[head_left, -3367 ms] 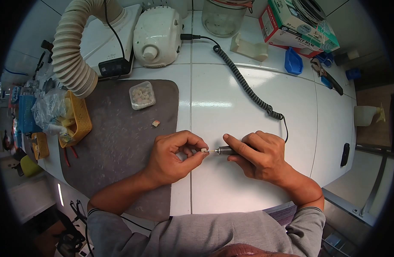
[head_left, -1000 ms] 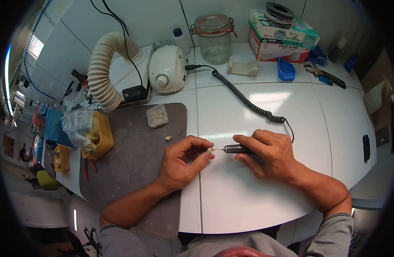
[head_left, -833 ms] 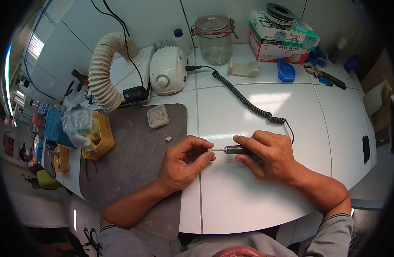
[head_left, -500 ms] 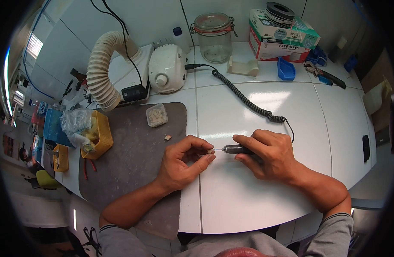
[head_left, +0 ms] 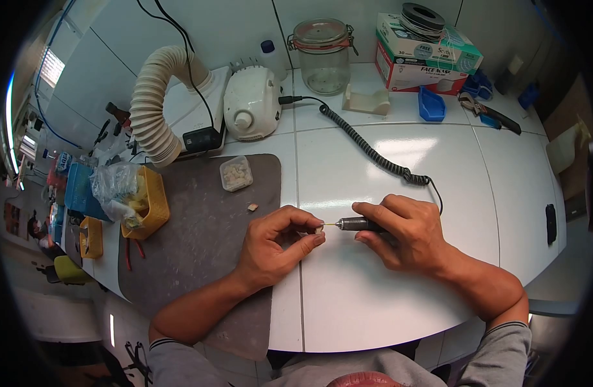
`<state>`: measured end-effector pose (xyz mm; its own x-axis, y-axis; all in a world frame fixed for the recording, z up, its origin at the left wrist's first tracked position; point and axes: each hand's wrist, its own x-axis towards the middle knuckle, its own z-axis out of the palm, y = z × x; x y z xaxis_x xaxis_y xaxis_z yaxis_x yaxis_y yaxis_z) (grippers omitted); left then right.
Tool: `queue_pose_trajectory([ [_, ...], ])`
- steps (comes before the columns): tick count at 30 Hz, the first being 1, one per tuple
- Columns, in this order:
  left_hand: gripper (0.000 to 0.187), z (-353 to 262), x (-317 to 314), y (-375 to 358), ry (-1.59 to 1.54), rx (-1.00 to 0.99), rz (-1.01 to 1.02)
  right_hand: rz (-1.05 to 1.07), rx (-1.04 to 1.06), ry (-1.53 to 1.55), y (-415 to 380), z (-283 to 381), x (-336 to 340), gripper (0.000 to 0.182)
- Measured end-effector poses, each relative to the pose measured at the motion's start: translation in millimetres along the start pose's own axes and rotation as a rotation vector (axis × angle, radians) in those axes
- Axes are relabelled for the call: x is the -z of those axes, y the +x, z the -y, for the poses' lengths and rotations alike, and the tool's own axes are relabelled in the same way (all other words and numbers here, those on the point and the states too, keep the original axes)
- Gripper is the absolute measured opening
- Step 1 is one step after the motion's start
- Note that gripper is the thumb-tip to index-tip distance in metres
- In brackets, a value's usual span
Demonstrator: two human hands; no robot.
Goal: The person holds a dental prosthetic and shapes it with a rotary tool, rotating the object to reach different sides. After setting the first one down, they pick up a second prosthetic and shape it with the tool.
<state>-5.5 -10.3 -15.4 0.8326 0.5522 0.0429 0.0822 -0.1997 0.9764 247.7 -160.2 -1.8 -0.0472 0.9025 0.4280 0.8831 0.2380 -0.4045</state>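
Between the thumb and fingertips of my left hand (head_left: 280,248) is a small pale piece (head_left: 320,229), mostly covered by the fingers. My right hand (head_left: 409,232) holds a dark rotary handpiece (head_left: 356,224) lying level, its thin bit pointing left and reaching the small piece. A coiled black cord (head_left: 367,149) joins the handpiece to a white control unit (head_left: 251,103). On the grey mat (head_left: 200,258) stand a clear tub of pale pieces (head_left: 236,173) and, below it, one loose small piece (head_left: 252,207).
A ribbed hose (head_left: 148,103) arches at the back left, near a yellow basket (head_left: 156,213) holding plastic bags. Along the back are a glass jar (head_left: 323,64), stacked boxes (head_left: 419,71), a blue tray (head_left: 431,105) and pliers (head_left: 496,116).
Both hands keep almost the same place, with only a very slight shift. The handpiece has moved a touch to the right, and its bit now looks yellowish.
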Motion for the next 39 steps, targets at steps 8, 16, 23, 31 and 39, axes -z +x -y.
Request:
queue_pose_trajectory([
  [8, 0.019, 0.1, 0.0, -1.2, -0.028, 0.032, -0.002, -0.018, 0.015, -0.017, -0.8, -2.1, -3.2, 0.038],
  [16, 0.019, -4.5, -3.5, -0.5, -0.014, 0.001, -0.023, -0.024, 0.021, -0.014, -0.5, -2.1, -2.8, 0.039],
  [23, 0.021, -3.2, -4.4, 0.5, -0.065, -0.007, -0.048, -0.033, 0.017, -0.005, -0.5, -2.2, -4.0, 0.039],
  [31, 0.017, -3.2, -3.3, 0.0, -0.127, 0.052, -0.038, -0.026, 0.021, -0.013, -0.8, -2.1, -3.5, 0.038],
  [39, 0.013, 0.0, -6.2, 0.3, -0.129, 0.026, -0.059, -0.015, 0.016, -0.018, -0.2, -0.9, -1.6, 0.038],
])
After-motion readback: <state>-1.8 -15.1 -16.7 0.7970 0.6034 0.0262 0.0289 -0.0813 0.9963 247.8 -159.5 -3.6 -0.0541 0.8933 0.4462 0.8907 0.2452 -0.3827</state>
